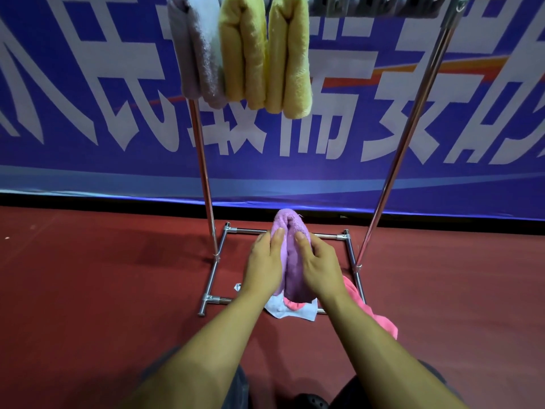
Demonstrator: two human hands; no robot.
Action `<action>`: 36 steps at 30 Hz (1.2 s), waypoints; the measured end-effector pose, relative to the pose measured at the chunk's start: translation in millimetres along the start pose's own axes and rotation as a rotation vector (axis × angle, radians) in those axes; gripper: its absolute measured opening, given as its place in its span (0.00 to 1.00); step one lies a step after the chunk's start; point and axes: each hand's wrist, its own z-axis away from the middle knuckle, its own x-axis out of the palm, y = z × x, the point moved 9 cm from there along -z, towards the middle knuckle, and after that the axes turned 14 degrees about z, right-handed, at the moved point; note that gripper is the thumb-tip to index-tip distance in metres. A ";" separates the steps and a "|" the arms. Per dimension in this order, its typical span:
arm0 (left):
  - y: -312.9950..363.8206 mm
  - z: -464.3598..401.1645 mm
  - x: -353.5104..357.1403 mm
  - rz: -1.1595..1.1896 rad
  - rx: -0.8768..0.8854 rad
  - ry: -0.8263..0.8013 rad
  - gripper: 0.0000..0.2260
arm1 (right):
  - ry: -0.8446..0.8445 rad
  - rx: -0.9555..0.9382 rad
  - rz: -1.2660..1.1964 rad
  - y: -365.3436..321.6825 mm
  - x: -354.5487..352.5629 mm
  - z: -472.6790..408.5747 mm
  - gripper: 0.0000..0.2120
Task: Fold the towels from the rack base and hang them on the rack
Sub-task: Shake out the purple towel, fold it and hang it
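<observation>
Hands: left hand (pixel 264 261) and right hand (pixel 317 262) grip folded purple towel (pixel 290 261) from both sides, fingers curled over it, above the rack base (pixel 283 231).
Banner (pixel 88 98): blue, white lettering, behind rack.
Floor (pixel 88 290): red.
Rack (pixel 203 160): chrome uprights; grey towel (pixel 196 60) and two yellow towels (pixel 241 54) hang folded on top.
Base pile: pink towel (pixel 383 321), white towel (pixel 295 312).

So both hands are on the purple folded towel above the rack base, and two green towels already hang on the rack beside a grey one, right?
Not quite. The head view shows the two hanging towels are yellow, not green. The rest holds: the left hand and right hand hold the purple folded towel above the rack base, and a grey towel hangs beside the yellow ones.
</observation>
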 end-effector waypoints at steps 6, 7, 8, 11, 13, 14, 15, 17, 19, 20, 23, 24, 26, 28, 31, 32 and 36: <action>52.5 14.8 -1.4 -0.110 0.148 0.019 0.14 | 0.126 0.024 -0.011 -6.9 -38.7 0.1 0.13; 62.9 16.5 -1.5 -0.096 0.168 0.027 0.13 | 0.148 0.007 -0.026 -14.1 -49.7 0.3 0.12; 73.3 17.1 -0.6 -0.069 0.179 0.033 0.13 | 0.171 -0.010 -0.038 -22.6 -61.5 0.4 0.12; 108.3 15.2 7.6 0.040 0.183 0.035 0.13 | 0.223 -0.043 -0.072 -51.8 -95.5 -2.4 0.12; 139.2 15.5 14.1 0.056 0.219 0.048 0.14 | 0.249 -0.062 -0.077 -75.1 -118.1 -7.3 0.11; 155.6 15.6 16.7 0.060 0.236 0.052 0.15 | 0.264 -0.077 -0.078 -88.3 -129.9 -10.3 0.11; 172.6 14.9 19.5 0.068 0.256 0.050 0.15 | 0.279 -0.093 -0.081 -102.0 -141.8 -13.6 0.11; 208.6 12.8 25.2 0.092 0.295 0.053 0.15 | 0.299 -0.122 -0.086 -129.5 -166.5 -21.9 0.11; 244.3 7.5 29.5 0.123 0.332 0.076 0.16 | 0.320 -0.161 -0.064 -156.7 -189.9 -32.0 0.12; 261.7 4.0 31.8 0.138 0.354 0.086 0.16 | 0.333 -0.181 -0.046 -169.6 -200.9 -37.6 0.12; 311.0 -6.8 38.3 0.166 0.441 0.114 0.17 | 0.367 -0.233 -0.010 -205.0 -228.1 -58.2 0.13; 323.5 -12.4 40.7 0.169 0.454 0.119 0.17 | 0.377 -0.248 -0.002 -215.1 -234.8 -65.7 0.14; 343.2 -22.8 43.8 0.179 0.452 0.142 0.18 | 0.410 -0.278 0.010 -231.1 -245.8 -80.1 0.15; 358.0 -33.6 44.3 0.165 0.457 0.190 0.19 | 0.442 -0.299 0.024 -242.3 -253.3 -93.1 0.15; 377.3 -46.1 43.0 0.106 0.511 0.273 0.19 | 0.457 -0.302 0.050 -253.5 -257.4 -112.3 0.16; 382.2 -50.3 42.5 0.084 0.527 0.305 0.19 | 0.456 -0.304 0.060 -256.4 -257.1 -118.9 0.16; 390.1 -69.8 42.2 0.061 0.539 0.377 0.18 | 0.426 -0.321 0.089 -264.1 -250.1 -143.5 0.18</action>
